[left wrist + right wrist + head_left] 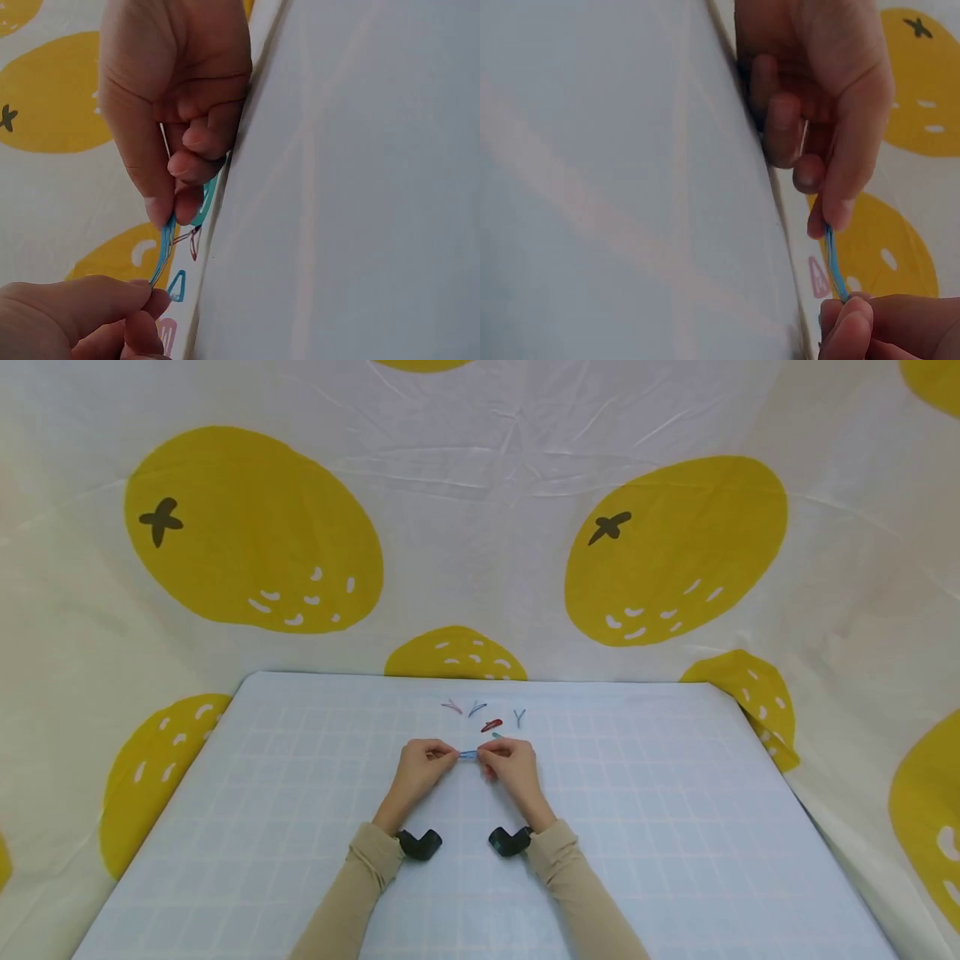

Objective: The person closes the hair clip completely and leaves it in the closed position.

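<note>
Both hands hold a blue snap hair clip [468,755] between them, just above the table. My left hand [427,766] pinches one end between thumb and fingertips. At the opposite end, my right hand [513,767] pinches it with thumb and index finger. The left wrist view shows the blue clip [163,251] edge-on and slightly bent, with the left hand [82,319] below and the right hand [180,97] above. A teal clip [497,735] lies just beyond the right fingers, partly hidden by them.
Behind the hands lie more hair clips: a pink one [452,706], a dark blue one [477,708], a red one [491,725] and a blue Y-shaped one [519,718]. The table [262,827] has a pale checked cover. A fruit-patterned curtain [472,560] hangs behind it.
</note>
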A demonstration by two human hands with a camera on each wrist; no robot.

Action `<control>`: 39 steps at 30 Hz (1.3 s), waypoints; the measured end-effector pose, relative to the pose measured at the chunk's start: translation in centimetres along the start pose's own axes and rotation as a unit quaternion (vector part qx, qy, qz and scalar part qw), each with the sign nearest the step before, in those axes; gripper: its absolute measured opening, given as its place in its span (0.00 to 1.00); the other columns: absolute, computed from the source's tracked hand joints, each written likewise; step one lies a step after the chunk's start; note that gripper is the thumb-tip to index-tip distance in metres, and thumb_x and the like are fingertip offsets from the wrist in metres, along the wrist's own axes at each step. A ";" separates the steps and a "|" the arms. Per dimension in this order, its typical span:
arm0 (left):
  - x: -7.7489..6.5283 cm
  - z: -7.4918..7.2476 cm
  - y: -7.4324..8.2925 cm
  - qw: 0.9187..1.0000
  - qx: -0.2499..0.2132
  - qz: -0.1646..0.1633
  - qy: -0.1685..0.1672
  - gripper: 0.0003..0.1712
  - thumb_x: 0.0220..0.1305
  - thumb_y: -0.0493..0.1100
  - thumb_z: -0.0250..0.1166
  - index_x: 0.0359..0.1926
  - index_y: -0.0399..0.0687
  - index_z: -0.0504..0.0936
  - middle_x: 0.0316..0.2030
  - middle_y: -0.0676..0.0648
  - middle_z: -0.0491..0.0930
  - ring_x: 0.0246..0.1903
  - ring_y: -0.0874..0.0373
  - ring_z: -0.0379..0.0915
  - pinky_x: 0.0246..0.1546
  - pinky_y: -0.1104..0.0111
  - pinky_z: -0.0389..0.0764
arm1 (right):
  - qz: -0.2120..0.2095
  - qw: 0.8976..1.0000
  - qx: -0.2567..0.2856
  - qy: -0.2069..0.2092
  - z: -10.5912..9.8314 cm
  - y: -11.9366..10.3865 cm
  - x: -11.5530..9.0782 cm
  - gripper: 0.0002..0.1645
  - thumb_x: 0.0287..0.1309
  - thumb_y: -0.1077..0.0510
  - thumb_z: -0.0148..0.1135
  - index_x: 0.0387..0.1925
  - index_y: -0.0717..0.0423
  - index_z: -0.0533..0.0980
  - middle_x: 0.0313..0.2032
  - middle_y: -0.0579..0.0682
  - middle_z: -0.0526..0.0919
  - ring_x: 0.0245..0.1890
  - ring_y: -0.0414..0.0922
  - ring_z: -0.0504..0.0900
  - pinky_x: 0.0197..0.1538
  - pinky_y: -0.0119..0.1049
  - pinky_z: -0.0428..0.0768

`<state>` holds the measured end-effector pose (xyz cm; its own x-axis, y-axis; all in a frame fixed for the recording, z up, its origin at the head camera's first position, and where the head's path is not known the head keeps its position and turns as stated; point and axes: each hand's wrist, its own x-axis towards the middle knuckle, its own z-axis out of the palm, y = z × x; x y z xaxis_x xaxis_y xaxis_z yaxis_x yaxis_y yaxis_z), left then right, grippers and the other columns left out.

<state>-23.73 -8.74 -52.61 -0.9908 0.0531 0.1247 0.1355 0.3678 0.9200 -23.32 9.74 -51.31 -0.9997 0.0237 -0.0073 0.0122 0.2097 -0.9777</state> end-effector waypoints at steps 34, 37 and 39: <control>-0.6 0.4 -0.7 0.998 0.053 0.030 0.013 0.02 0.56 0.33 0.70 0.32 0.38 0.88 0.20 0.53 0.77 0.19 0.61 0.68 0.22 0.72 0.68 | -0.060 0.992 -0.113 -0.009 0.6 0.9 -0.6 0.03 0.58 0.61 0.70 0.32 0.57 0.86 0.16 0.45 0.78 0.14 0.39 0.73 0.21 0.29 0.71; -0.5 0.4 -0.8 0.998 0.052 0.037 0.017 0.02 0.55 0.32 0.70 0.32 0.38 0.88 0.20 0.53 0.77 0.19 0.61 0.68 0.22 0.72 0.68 | -0.063 0.991 -0.116 -0.007 0.6 0.8 -0.6 0.03 0.58 0.61 0.70 0.32 0.57 0.87 0.16 0.45 0.78 0.14 0.39 0.73 0.21 0.29 0.71; -0.5 0.4 -0.8 0.998 0.052 0.039 0.019 0.02 0.55 0.32 0.70 0.31 0.39 0.88 0.20 0.53 0.77 0.19 0.61 0.68 0.22 0.71 0.69 | -0.064 0.991 -0.117 -0.008 0.6 0.8 -0.6 0.03 0.58 0.61 0.70 0.32 0.57 0.87 0.17 0.45 0.78 0.15 0.40 0.73 0.21 0.30 0.71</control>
<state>-23.31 -8.68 -53.62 -0.9764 0.0499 0.2099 0.2092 0.4579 0.8640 -22.71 9.30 -52.18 -0.9936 -0.0322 0.1082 -0.1115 0.4313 -0.8953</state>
